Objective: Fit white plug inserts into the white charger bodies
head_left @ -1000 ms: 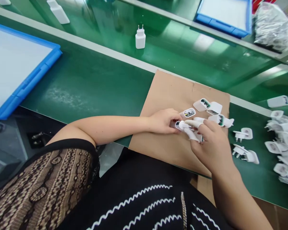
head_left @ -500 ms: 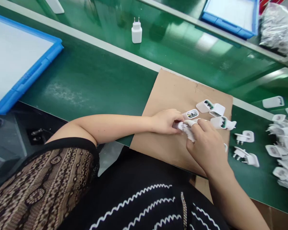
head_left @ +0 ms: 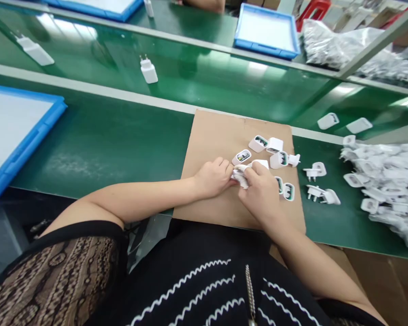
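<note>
Over the cardboard sheet (head_left: pixel 221 131), my two hands meet. The fingers of my left hand (head_left: pixel 215 177) are curled in, and what they grip is hidden. My right hand (head_left: pixel 263 192) pinches a crumpled-looking white piece (head_left: pixel 240 177) against the left fingertips; its exact kind does not show. Just beyond lies an open white charger housing (head_left: pixel 241 156) with parts visible inside. More housings (head_left: pixel 258 143) lie farther right, some showing green boards. Two others (head_left: pixel 288 191) sit beside my right hand, which partly covers one.
White plug pieces with prongs (head_left: pixel 315 171) lie right of the cardboard. Beyond them is a heap of bagged white plug parts (head_left: pixel 394 190). A blue-rimmed tray (head_left: pixel 59 106) is at left. White chargers (head_left: pixel 148 70) appear at the upright green panel (head_left: pixel 197 77).
The view has shifted, showing more of the far side and the right heap. My hands remain together over the cardboard, and the left fingers now look more curled.
</note>
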`<action>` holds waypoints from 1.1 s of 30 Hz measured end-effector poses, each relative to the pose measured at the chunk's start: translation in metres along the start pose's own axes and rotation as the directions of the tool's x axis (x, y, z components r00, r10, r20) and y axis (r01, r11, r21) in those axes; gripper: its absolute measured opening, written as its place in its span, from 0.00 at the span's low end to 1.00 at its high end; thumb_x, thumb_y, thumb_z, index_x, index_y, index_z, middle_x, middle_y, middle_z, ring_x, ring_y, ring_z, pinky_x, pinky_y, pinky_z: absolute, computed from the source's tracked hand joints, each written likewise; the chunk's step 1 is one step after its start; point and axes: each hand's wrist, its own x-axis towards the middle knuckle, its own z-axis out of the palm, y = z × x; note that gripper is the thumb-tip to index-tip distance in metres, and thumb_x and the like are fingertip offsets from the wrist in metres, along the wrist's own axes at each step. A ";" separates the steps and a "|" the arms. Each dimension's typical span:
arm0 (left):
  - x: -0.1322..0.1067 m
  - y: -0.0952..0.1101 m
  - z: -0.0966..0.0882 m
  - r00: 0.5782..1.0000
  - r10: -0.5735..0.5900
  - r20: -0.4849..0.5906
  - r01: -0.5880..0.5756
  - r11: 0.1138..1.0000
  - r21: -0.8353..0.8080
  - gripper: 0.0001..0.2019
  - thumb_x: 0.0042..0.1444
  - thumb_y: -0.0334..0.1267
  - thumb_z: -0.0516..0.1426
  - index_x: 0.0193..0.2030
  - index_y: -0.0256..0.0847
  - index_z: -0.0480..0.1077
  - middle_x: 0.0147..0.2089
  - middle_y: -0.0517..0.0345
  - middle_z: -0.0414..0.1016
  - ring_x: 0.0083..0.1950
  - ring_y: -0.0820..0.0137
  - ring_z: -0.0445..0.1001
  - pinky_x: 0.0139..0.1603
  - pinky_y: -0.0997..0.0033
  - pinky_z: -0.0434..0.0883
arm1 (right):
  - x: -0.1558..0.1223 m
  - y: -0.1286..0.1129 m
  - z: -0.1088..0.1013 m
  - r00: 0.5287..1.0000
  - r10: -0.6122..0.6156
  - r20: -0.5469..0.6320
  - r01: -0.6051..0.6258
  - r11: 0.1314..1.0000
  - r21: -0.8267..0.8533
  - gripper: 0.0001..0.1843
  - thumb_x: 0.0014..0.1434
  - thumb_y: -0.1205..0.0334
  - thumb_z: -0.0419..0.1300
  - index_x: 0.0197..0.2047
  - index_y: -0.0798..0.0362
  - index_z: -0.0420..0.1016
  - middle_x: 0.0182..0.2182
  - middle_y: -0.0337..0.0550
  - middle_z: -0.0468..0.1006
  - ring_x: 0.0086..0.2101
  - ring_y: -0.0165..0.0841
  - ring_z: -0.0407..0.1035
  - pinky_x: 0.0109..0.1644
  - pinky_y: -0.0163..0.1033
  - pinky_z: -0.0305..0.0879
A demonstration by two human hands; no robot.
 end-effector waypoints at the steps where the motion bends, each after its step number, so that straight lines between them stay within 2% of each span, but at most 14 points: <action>1: -0.001 0.000 -0.001 1.000 -0.008 0.007 0.008 1.000 0.015 0.29 0.73 0.56 0.41 0.47 0.31 0.71 0.39 0.41 0.74 0.44 0.55 0.72 0.30 0.63 0.63 | -0.002 0.000 0.002 1.000 0.011 -0.009 -0.011 1.000 0.018 0.09 0.50 0.76 0.55 0.29 0.51 0.64 0.29 0.42 0.64 0.29 0.34 0.56 0.31 0.40 0.48; 3: -0.001 -0.002 -0.001 1.000 -0.010 0.021 0.009 1.000 0.018 0.29 0.72 0.56 0.43 0.45 0.31 0.71 0.39 0.41 0.74 0.44 0.55 0.72 0.31 0.64 0.64 | -0.004 0.002 0.005 0.999 0.035 0.005 -0.035 0.998 0.060 0.10 0.50 0.76 0.54 0.30 0.51 0.65 0.30 0.42 0.65 0.29 0.33 0.57 0.30 0.39 0.48; 5: -0.002 -0.005 0.000 1.000 0.000 0.015 0.001 0.999 -0.047 0.27 0.71 0.56 0.47 0.45 0.31 0.72 0.41 0.41 0.74 0.46 0.56 0.72 0.37 0.62 0.69 | -0.003 0.007 0.006 0.996 0.050 0.067 -0.058 0.992 0.113 0.09 0.51 0.76 0.55 0.31 0.51 0.66 0.33 0.43 0.66 0.29 0.33 0.58 0.29 0.39 0.49; 8: -0.002 -0.011 0.002 0.999 -0.014 -0.044 0.001 0.960 -0.280 0.21 0.69 0.54 0.54 0.49 0.34 0.72 0.51 0.43 0.75 0.52 0.58 0.73 0.49 0.60 0.73 | 0.000 0.020 0.002 0.981 0.047 0.187 -0.086 0.975 0.204 0.06 0.55 0.72 0.57 0.34 0.51 0.67 0.34 0.44 0.69 0.31 0.35 0.63 0.30 0.37 0.53; 11: -0.001 -0.018 0.001 0.998 -0.026 -0.062 -0.012 0.839 -0.544 0.16 0.65 0.50 0.61 0.51 0.40 0.73 0.55 0.49 0.75 0.55 0.62 0.74 0.55 0.61 0.72 | 0.004 0.033 -0.003 0.969 0.013 0.247 -0.089 0.951 0.298 0.09 0.55 0.72 0.57 0.38 0.51 0.72 0.34 0.43 0.72 0.33 0.36 0.66 0.33 0.38 0.59; 13: -0.001 -0.022 -0.002 0.999 -0.022 -0.044 -0.012 0.763 -0.647 0.15 0.61 0.48 0.65 0.47 0.40 0.74 0.50 0.51 0.77 0.52 0.62 0.75 0.54 0.62 0.72 | 0.005 0.036 -0.007 0.973 -0.025 0.230 -0.052 0.944 0.325 0.12 0.55 0.72 0.56 0.41 0.51 0.75 0.34 0.43 0.74 0.34 0.37 0.67 0.35 0.39 0.62; 15: -0.003 -0.022 -0.006 0.998 -0.038 -0.048 -0.007 0.709 -0.705 0.13 0.61 0.46 0.65 0.45 0.39 0.73 0.46 0.51 0.78 0.48 0.63 0.75 0.52 0.62 0.72 | 0.005 0.035 -0.014 0.985 -0.044 0.165 -0.015 0.941 0.339 0.14 0.56 0.72 0.56 0.43 0.51 0.78 0.34 0.44 0.76 0.35 0.38 0.69 0.36 0.41 0.64; 17: -0.006 -0.017 -0.012 0.994 -0.062 -0.085 -0.026 0.641 -0.767 0.13 0.65 0.44 0.60 0.51 0.38 0.71 0.47 0.50 0.78 0.47 0.64 0.75 0.50 0.63 0.72 | 0.002 0.029 -0.025 0.997 -0.003 0.079 -0.027 0.926 0.377 0.14 0.59 0.70 0.59 0.46 0.50 0.80 0.34 0.43 0.78 0.34 0.37 0.70 0.36 0.41 0.66; 20: -0.013 -0.006 -0.020 0.983 -0.024 -0.181 -0.138 0.549 -0.824 0.16 0.70 0.43 0.54 0.59 0.38 0.65 0.50 0.46 0.77 0.48 0.65 0.76 0.50 0.64 0.73 | -0.012 0.018 -0.044 0.995 0.100 -0.003 -0.088 0.893 0.440 0.15 0.61 0.67 0.63 0.51 0.46 0.81 0.38 0.41 0.80 0.34 0.34 0.73 0.37 0.39 0.68; 23: -0.020 0.006 -0.025 0.966 0.084 -0.243 -0.246 0.573 -0.782 0.15 0.71 0.45 0.51 0.57 0.37 0.63 0.49 0.44 0.75 0.47 0.64 0.75 0.48 0.65 0.73 | -0.029 0.007 -0.057 0.989 0.143 -0.032 -0.114 0.893 0.436 0.16 0.61 0.66 0.66 0.51 0.44 0.81 0.41 0.40 0.82 0.37 0.34 0.75 0.38 0.38 0.70; 29: -0.030 0.017 -0.031 0.972 0.209 -0.110 -0.228 0.718 -0.657 0.14 0.74 0.47 0.46 0.51 0.38 0.63 0.45 0.46 0.72 0.43 0.64 0.73 0.39 0.66 0.72 | -0.048 -0.010 -0.060 0.986 0.133 -0.101 -0.086 0.924 0.372 0.16 0.58 0.71 0.66 0.48 0.47 0.81 0.36 0.41 0.83 0.35 0.35 0.78 0.35 0.37 0.72; 33: -0.032 0.022 -0.038 0.965 0.246 -0.089 -0.252 0.781 -0.572 0.12 0.74 0.43 0.46 0.48 0.38 0.63 0.43 0.49 0.71 0.36 0.67 0.71 0.34 0.68 0.70 | -0.054 -0.014 -0.060 0.988 0.118 -0.102 -0.080 0.944 0.322 0.17 0.59 0.71 0.65 0.49 0.44 0.80 0.35 0.42 0.83 0.34 0.38 0.79 0.34 0.40 0.75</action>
